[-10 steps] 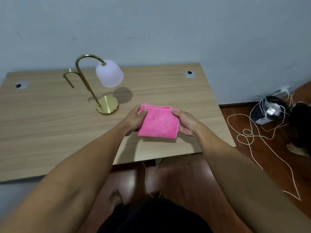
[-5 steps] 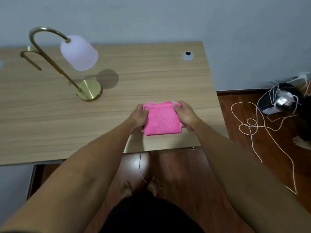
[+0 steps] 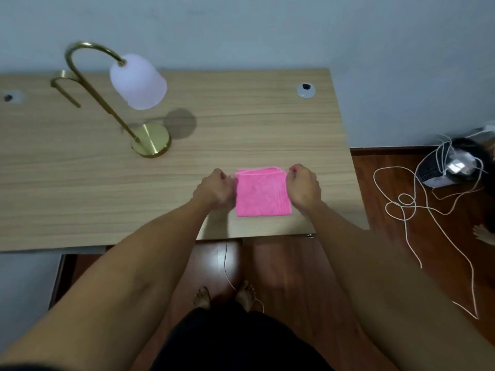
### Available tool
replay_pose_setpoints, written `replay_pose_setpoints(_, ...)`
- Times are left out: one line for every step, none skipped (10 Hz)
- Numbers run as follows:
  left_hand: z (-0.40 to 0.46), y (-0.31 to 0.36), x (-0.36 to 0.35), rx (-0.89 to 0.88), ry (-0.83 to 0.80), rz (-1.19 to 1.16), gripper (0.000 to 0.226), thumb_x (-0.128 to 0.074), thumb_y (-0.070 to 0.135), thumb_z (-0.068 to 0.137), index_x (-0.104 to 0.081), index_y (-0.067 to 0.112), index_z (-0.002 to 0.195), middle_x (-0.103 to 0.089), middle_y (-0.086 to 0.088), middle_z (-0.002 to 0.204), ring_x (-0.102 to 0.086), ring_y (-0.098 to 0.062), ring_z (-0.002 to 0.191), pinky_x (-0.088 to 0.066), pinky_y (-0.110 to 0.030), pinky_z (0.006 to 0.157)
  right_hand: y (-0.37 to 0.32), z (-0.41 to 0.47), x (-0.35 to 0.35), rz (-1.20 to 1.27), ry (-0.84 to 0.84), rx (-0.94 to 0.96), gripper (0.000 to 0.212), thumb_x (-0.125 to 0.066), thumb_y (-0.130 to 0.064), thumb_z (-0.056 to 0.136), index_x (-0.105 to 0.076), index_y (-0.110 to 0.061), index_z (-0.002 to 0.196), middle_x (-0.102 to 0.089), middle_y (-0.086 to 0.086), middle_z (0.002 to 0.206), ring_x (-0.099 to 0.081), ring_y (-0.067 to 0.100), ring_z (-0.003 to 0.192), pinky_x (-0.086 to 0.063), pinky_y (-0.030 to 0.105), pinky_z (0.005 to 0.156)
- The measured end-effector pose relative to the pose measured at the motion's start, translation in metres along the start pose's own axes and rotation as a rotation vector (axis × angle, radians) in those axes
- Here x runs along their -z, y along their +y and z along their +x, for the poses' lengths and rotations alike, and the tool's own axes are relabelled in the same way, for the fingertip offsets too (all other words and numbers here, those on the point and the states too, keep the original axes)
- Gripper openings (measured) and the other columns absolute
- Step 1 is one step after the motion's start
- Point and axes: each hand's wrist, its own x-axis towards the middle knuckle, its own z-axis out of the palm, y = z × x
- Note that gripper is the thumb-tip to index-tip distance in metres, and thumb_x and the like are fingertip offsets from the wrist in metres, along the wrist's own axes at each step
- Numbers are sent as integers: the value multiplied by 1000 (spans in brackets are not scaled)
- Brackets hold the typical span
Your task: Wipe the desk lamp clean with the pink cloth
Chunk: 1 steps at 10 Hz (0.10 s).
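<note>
The pink cloth [image 3: 262,194] lies folded into a flat square near the front right of the wooden desk [image 3: 80,183]. My left hand [image 3: 214,190] pinches its far left corner and my right hand [image 3: 304,187] pinches its far right corner, fingers curled. The desk lamp stands to the left, well apart from both hands: round brass base [image 3: 151,140], curved brass stem and frosted white shade [image 3: 138,81] hanging over the desk.
Cable grommets sit in the desk at the back right [image 3: 306,90] and far left [image 3: 8,97]. Right of the desk, white cords [image 3: 407,207] sprawl on the wooden floor beside a black basket [image 3: 442,167]. Another person's foot [image 3: 484,234] shows at the right edge.
The cloth has come down from in front of me to lie flat on the desk. Both hands have shifted to its far corners. The view has tilted downward.
</note>
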Motion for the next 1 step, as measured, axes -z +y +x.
replay_pose_setpoints(-2,-22,20,-9,66,2,37,-48,60,90,-57,25,92,-73,-9,89,-71,-33,81,-60,-44,81,-21,-7,-12,69,-70,100,32,-47,-21,104,-68,-16,127,-72,11,126,-68,35,114,-56,42,97)
